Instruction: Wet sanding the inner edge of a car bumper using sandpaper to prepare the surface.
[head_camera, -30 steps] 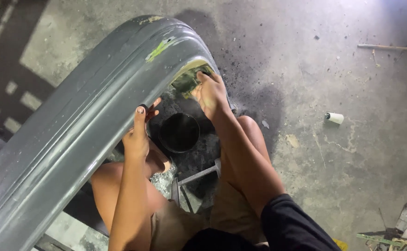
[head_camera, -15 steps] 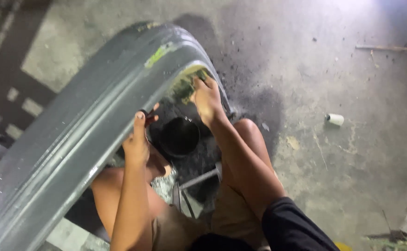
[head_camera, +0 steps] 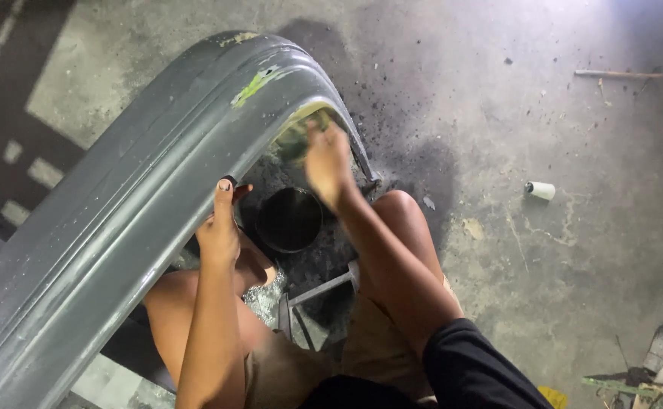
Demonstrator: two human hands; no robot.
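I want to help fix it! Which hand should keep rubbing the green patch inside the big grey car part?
Probably the right hand: it is already at the green patch under the curved end of the grey bumper, blurred in motion. The left hand grips the bumper's edge, steadying it.

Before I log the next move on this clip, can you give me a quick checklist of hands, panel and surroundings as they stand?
1. Left hand steadying the grey curved panel at its edge: ok.
2. Right hand on the panel's inner edge: ok, though blurred.
3. What the right hand holds: cannot tell.
4. Black round container upright on the floor under the panel: ok.
5. White roll clear of both hands: ok.
6. Greenish patches on the panel, cause: cannot tell.
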